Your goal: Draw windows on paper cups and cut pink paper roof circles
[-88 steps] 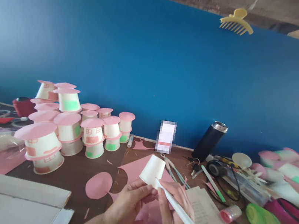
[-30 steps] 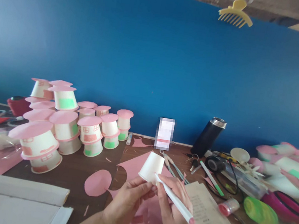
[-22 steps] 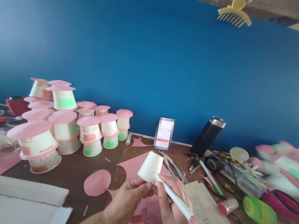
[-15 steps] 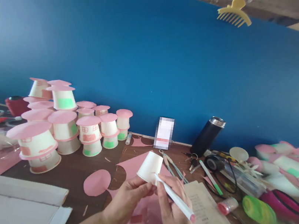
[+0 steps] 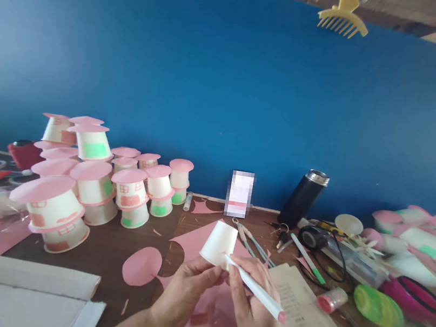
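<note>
A plain white paper cup [image 5: 218, 241] is held upside down in front of me, slightly tilted. My left hand [image 5: 189, 286] grips it by the rim at its lower edge, fingers closed. In my right hand [image 5: 258, 306] is a white marker [image 5: 258, 290] with a pink end, its tip against the lower right side of the cup. Any mark under the tip is too small to make out. Beneath both hands lies cut pink paper [image 5: 214, 321], with a round pink paper piece [image 5: 142, 266] to the left.
Decorated paper cups with pink paper roofs [image 5: 128, 196] stand stacked at left; more are heaped at right [image 5: 427, 244]. A black bottle [image 5: 303, 198], pliers [image 5: 251, 242], a green-ended marker [image 5: 308, 259] and a printed sheet [image 5: 301, 318] lie around. White cardboard [image 5: 13, 297] is front left.
Almost nothing differs. Both hands, the cup and the marker keep the same place, with the marker tip still at the cup's side.
</note>
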### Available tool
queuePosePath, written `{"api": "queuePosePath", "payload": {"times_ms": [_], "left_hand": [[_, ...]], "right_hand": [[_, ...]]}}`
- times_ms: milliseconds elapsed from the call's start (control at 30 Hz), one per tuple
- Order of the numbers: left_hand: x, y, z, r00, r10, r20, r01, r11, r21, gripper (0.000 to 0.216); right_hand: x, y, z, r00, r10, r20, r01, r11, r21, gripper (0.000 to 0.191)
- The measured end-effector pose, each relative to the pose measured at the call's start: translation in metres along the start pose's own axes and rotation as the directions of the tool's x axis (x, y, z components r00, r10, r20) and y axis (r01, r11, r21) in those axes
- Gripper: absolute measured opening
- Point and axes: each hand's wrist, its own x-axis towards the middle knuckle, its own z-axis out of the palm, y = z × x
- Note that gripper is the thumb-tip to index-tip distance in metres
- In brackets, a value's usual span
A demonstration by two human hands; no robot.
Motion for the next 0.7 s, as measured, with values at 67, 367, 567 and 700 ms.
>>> {"api": "queuePosePath", "payload": {"times_ms": [67, 367, 567, 700], "left_hand": [[0.0003, 0.0006, 0.0001, 1.0, 0.003, 0.008, -0.003, 1.0, -0.01, 0.027], [0.0009, 0.0018, 0.001, 0.999, 0.025, 0.041, -0.023, 0.998, -0.059, 0.025], [0.0005, 0.0027, 0.0022, 1.0, -0.005, 0.006, 0.005, 0.999, -0.043, 0.026], [0.0019, 0.0014, 0.0006, 0.999, 0.024, 0.033, -0.023, 0.998, -0.054, 0.027]], "right_hand": [[-0.0009, -0.0001, -0.0002, 1.0, 0.003, 0.004, -0.003, 1.0, -0.005, 0.019], [-0.0004, -0.0027, -0.0005, 1.0, -0.014, 0.007, 0.014, 1.0, -0.003, 0.019], [0.0001, -0.0027, -0.0005, 1.0, -0.026, 0.009, 0.026, 0.999, -0.023, 0.019], [-0.0001, -0.0025, -0.0011, 1.0, -0.023, 0.006, 0.023, 1.0, -0.019, 0.019]]}}
